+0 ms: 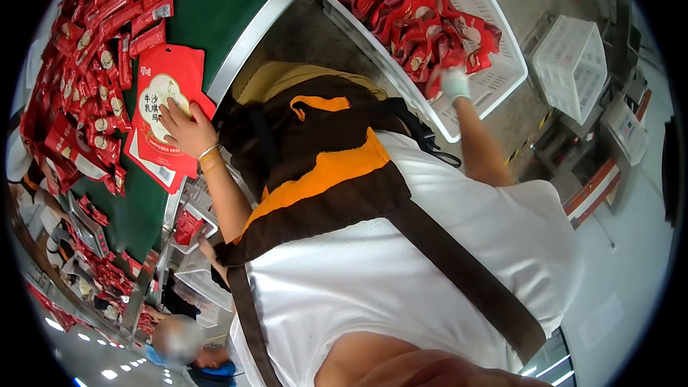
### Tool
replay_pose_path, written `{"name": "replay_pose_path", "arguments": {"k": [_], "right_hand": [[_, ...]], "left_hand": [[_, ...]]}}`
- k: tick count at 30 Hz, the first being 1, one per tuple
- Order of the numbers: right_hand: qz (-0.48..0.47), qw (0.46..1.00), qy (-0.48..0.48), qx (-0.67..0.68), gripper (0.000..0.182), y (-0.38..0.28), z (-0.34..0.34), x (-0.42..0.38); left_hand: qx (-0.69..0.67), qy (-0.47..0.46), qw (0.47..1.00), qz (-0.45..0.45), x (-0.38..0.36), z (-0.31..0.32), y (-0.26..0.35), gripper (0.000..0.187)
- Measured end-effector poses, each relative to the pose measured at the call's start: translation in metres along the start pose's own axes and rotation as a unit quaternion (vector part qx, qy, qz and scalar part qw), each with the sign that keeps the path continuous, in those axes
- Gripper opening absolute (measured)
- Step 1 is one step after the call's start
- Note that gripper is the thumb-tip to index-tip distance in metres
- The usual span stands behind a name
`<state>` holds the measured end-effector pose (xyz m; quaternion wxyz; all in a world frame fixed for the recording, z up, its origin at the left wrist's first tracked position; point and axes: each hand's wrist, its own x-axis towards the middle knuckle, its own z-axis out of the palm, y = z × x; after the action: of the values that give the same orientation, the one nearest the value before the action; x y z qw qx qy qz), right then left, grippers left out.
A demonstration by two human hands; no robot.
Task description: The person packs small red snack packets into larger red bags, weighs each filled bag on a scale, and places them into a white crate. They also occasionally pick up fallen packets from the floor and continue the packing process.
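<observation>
My left hand (188, 130) lies on a large flat red pouch (161, 89) with a cream label, its fingers spread over the label. The pouch rests at the edge of a green surface (215, 0), beside a heap of small red packets (93, 64). Off to the right, my right hand (454, 84), in a white covering, reaches over the rim of a white basket (494, 93). It touches or nearly touches the filled red pouches (423, 21) inside. Its fingers are blurred against the red, so their grip is unclear.
A metal rail (269, 11) edges the green surface. Stacked white crates (570, 64) stand at the right. Another person (179, 340) is at the lower left, near more red packets (111, 276) and a small basket (197, 233).
</observation>
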<state>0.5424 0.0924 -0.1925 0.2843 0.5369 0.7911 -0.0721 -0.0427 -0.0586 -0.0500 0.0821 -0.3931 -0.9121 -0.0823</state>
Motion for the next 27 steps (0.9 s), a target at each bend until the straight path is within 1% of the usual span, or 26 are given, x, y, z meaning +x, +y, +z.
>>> {"name": "replay_pose_path", "arguments": {"k": [1,2,3,5,6,7,8,9,10,12,14,15,16,18,20,21,22,24,25,27], "right_hand": [[-0.024,0.998,-0.050,-0.037,0.021,-0.018,0.016,0.003],[-0.049,0.991,-0.097,-0.073,0.023,-0.036,0.031,0.008],[-0.095,0.991,-0.079,-0.053,0.030,-0.044,0.062,0.014],[-0.201,0.978,-0.039,0.046,0.050,-0.052,0.049,0.025],[-0.194,0.968,0.035,0.154,0.040,-0.053,0.045,0.027],[-0.201,0.957,-0.024,0.209,0.035,-0.044,0.047,0.038],[-0.211,0.939,-0.081,0.261,0.032,-0.045,0.026,0.054],[-0.283,0.937,-0.060,0.194,0.030,-0.040,0.001,0.061],[-0.360,0.924,-0.034,0.123,0.031,-0.042,-0.053,0.052],[-0.277,0.928,-0.077,0.239,0.035,-0.068,-0.151,0.041],[-0.162,0.908,-0.051,0.383,0.038,-0.096,-0.199,0.050],[-0.205,0.886,-0.020,0.416,0.040,-0.111,-0.218,0.063],[-0.231,0.852,0.004,0.470,0.039,-0.137,-0.253,0.062],[-0.302,0.802,0.040,0.513,0.038,-0.197,-0.311,0.060],[-0.344,0.778,0.083,0.519,0.040,-0.257,-0.347,0.072],[-0.391,0.794,0.158,0.437,0.043,-0.286,-0.367,0.073],[-0.431,0.798,0.233,0.351,0.047,-0.313,-0.384,0.073],[-0.475,0.775,0.299,0.292,0.062,-0.365,-0.409,0.082],[-0.476,0.779,0.317,0.256,0.067,-0.388,-0.419,0.089],[-0.468,0.792,0.337,0.201,0.078,-0.430,-0.429,0.111]], "left_hand": [[-0.004,-0.004,1.000,-0.008,-0.003,-0.001,0.001,0.058],[-0.002,-0.001,1.000,-0.017,-0.005,0.000,0.000,0.058],[-0.009,-0.002,1.000,-0.005,-0.005,0.001,-0.001,0.058],[-0.014,-0.003,1.000,0.001,-0.001,0.001,-0.003,0.059],[-0.022,-0.003,1.000,-0.003,-0.001,0.001,-0.003,0.059],[-0.019,-0.007,1.000,0.003,-0.002,0.001,-0.002,0.059],[-0.014,-0.006,1.000,0.006,-0.001,0.002,-0.004,0.060],[-0.008,-0.006,1.000,0.012,0.000,0.004,-0.007,0.060],[0.004,-0.002,1.000,0.011,-0.001,0.008,-0.010,0.061],[0.088,-0.010,0.995,0.038,-0.002,0.005,-0.009,0.060],[0.042,-0.064,0.997,-0.009,0.001,-0.018,0.015,0.057],[0.027,-0.078,0.996,-0.019,0.001,-0.019,0.022,0.056],[0.008,-0.091,0.996,-0.025,0.003,-0.019,0.028,0.055],[-0.003,-0.046,0.999,-0.006,0.001,-0.012,0.027,0.051],[-0.009,-0.063,0.998,0.004,0.002,-0.017,0.027,0.050],[-0.006,-0.056,0.998,0.012,0.001,-0.018,0.024,0.050],[0.004,-0.050,0.999,0.022,-0.001,-0.018,0.020,0.050],[0.014,-0.029,0.998,0.053,-0.009,-0.020,0.010,0.052],[0.017,-0.020,0.999,0.045,-0.011,-0.021,0.005,0.052],[0.007,-0.025,0.997,0.076,-0.019,-0.021,-0.007,0.060]]}}
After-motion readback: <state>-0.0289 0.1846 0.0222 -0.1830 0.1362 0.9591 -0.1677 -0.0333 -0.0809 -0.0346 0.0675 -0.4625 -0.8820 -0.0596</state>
